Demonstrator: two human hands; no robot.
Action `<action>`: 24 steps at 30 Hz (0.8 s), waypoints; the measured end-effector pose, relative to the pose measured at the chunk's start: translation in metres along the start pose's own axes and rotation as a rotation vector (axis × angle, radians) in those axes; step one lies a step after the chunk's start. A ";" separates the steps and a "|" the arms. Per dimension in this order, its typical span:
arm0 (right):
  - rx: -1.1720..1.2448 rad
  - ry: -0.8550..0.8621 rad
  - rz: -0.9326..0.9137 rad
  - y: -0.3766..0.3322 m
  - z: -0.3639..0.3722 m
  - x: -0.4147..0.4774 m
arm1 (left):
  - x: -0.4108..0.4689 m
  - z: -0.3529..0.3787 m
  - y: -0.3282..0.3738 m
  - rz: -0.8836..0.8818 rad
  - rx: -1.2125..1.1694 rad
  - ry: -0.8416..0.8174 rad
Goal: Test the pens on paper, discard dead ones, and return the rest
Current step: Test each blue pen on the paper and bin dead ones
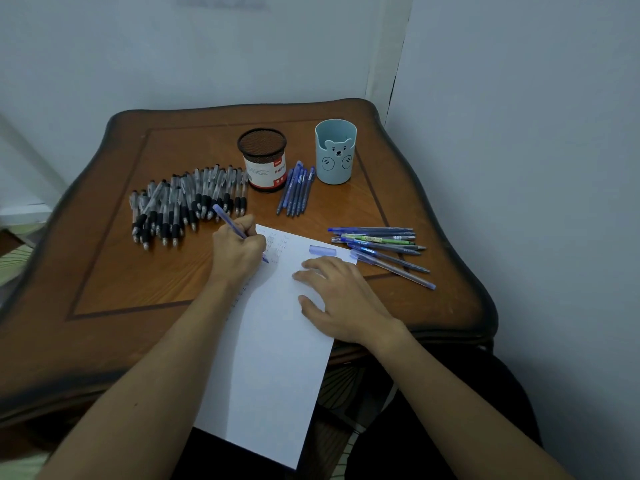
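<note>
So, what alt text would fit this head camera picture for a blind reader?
A person's left hand holds a blue pen tip-down on a white sheet, the right hand flat on it. On the wooden table lie a heap of black pens, a row of blue pens, mixed pens, a mesh cup and a bear cup.

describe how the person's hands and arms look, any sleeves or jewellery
The left hand and right hand are bare: no gloves, rings, watch or bracelet visible. Both forearms are uncovered, no sleeve in view.
</note>
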State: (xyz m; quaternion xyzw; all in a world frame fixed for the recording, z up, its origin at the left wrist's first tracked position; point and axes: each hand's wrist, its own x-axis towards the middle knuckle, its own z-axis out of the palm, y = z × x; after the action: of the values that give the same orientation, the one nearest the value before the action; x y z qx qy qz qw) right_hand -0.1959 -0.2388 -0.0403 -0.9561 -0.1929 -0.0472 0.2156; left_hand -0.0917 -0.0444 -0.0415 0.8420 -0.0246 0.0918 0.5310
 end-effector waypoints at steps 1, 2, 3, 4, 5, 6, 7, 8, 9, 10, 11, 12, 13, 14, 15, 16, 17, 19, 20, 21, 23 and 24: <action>0.011 -0.008 0.007 0.001 0.000 0.000 | -0.001 0.001 0.001 0.009 0.006 -0.006; 0.015 -0.018 0.010 0.002 0.000 0.000 | -0.001 0.001 0.002 0.014 0.011 -0.013; 0.014 -0.025 0.007 0.001 0.000 0.001 | -0.002 0.001 0.003 0.013 0.014 -0.022; 0.011 -0.028 0.003 0.001 0.000 0.001 | -0.002 0.001 0.003 0.012 0.021 -0.023; 0.011 -0.028 0.004 0.001 0.001 0.001 | -0.002 0.001 0.003 0.008 0.031 -0.022; 0.014 -0.027 0.007 0.002 0.001 0.001 | -0.001 0.000 0.002 0.007 0.036 -0.019; 0.016 -0.027 0.011 0.002 0.002 0.001 | -0.001 0.000 0.002 0.013 0.035 -0.013; 0.017 -0.028 0.013 0.002 0.002 0.001 | 0.000 0.000 0.001 0.021 0.032 -0.012; 0.017 -0.029 0.015 0.003 0.002 0.001 | -0.001 0.000 0.002 0.027 0.029 -0.017; 0.016 -0.029 0.016 0.003 0.002 0.001 | -0.002 0.001 0.003 0.034 0.029 -0.018; 0.014 -0.028 0.016 0.003 0.002 0.001 | -0.002 0.001 0.004 0.041 0.033 -0.014; 0.011 -0.030 0.015 0.002 0.002 0.001 | -0.002 0.001 0.004 0.046 0.035 -0.010; 0.009 -0.030 0.014 0.002 0.002 0.001 | -0.002 0.001 0.004 0.046 0.035 -0.010; 0.008 -0.028 0.013 0.001 0.003 0.001 | -0.002 0.001 0.004 0.050 0.037 -0.016; 0.008 -0.024 0.013 0.001 0.003 0.000 | -0.002 0.001 0.003 0.053 0.043 -0.029; 0.008 -0.023 0.015 0.000 0.003 0.000 | -0.002 0.001 0.003 0.060 0.047 -0.040; 0.007 -0.024 0.017 0.000 0.003 0.000 | -0.002 0.001 0.003 0.066 0.048 -0.043; 0.007 -0.029 0.021 0.000 0.002 0.000 | -0.002 0.001 0.002 0.089 0.047 -0.044; 0.007 -0.031 0.023 0.000 0.002 0.000 | -0.003 0.001 0.002 0.094 0.046 -0.044; 0.006 -0.031 0.023 0.000 0.002 0.001 | -0.002 0.001 0.003 0.094 0.044 -0.043; 0.008 -0.036 0.025 0.000 0.001 0.001 | -0.002 0.001 0.003 0.090 0.043 -0.050; 0.012 -0.039 0.027 -0.001 0.001 0.000 | -0.003 0.001 0.005 0.090 0.043 -0.055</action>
State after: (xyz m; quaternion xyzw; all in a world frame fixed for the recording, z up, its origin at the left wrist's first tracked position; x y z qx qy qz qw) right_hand -0.1958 -0.2378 -0.0403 -0.9580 -0.1844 -0.0243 0.2182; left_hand -0.0956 -0.0475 -0.0383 0.8535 -0.0752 0.0929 0.5072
